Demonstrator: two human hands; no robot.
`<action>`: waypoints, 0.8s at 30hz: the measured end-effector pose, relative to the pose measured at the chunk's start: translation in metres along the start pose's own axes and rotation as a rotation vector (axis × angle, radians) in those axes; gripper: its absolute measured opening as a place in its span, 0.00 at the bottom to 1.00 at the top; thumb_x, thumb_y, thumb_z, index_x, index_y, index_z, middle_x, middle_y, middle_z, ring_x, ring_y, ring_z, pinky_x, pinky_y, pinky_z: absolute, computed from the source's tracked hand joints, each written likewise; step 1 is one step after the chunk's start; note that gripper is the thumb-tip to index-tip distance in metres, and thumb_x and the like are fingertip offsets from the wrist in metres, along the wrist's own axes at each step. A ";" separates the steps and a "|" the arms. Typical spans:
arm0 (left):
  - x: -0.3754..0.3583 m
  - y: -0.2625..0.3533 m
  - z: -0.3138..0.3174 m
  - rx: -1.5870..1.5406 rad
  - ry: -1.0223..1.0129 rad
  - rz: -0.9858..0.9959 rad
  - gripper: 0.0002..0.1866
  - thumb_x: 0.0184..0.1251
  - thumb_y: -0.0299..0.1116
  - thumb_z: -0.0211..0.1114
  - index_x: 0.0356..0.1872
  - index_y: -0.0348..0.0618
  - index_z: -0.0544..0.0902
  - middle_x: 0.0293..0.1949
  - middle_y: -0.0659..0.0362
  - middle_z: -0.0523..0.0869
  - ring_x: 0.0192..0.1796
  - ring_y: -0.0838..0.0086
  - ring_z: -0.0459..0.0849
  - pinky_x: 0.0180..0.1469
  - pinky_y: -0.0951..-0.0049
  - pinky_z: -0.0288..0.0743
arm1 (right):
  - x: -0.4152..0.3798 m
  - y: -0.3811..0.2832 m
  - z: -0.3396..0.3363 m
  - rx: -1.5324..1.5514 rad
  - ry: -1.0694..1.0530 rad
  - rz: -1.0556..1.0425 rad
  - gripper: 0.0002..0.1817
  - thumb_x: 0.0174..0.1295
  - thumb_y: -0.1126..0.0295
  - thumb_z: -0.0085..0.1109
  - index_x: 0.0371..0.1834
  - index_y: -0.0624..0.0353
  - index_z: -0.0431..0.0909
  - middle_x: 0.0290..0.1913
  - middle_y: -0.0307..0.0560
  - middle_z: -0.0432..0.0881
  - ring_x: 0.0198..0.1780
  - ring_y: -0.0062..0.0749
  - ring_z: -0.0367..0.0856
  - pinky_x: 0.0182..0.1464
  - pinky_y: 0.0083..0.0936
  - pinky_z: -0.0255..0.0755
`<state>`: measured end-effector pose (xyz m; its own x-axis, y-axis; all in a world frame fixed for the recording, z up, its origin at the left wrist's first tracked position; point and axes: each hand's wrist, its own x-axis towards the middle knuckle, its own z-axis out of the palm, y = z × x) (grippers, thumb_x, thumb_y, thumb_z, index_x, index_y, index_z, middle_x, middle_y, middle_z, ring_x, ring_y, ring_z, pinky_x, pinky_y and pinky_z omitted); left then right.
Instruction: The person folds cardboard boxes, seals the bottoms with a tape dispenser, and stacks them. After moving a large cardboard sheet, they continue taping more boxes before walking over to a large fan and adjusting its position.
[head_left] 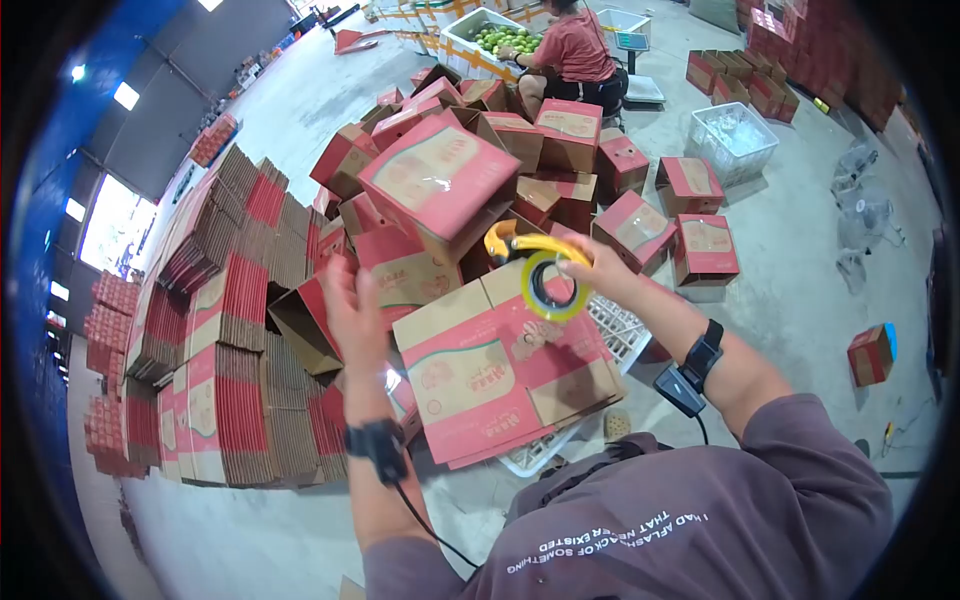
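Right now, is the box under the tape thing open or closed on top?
Closed. The box shows its flaps folded flat, meeting along a seam. The right hand holds the tape dispenser over it; the left hand steadies its edge.

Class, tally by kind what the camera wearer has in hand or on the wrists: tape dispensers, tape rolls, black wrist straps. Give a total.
Tape dispenser: 1, gripped in the right hand
Tape roll: 1, on the dispenser
Black wrist strap: 2, the second here
Total: 4
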<state>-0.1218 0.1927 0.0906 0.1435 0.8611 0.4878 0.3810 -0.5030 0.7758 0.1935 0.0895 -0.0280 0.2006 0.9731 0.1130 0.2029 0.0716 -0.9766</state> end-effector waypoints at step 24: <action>-0.208 -0.029 0.072 -0.272 -1.022 0.222 0.22 0.68 0.36 0.58 0.58 0.33 0.73 0.56 0.45 0.76 0.58 0.55 0.75 0.59 0.62 0.68 | -0.310 0.079 0.014 -0.615 -0.142 0.673 0.26 0.52 0.56 0.64 0.52 0.58 0.77 0.48 0.56 0.81 0.51 0.53 0.79 0.52 0.43 0.72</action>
<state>-0.0967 0.0331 -0.0621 0.9265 0.3400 0.1614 0.0552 -0.5470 0.8353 0.1338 -0.2035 -0.1426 0.3495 0.7881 -0.5067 0.5676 -0.6084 -0.5547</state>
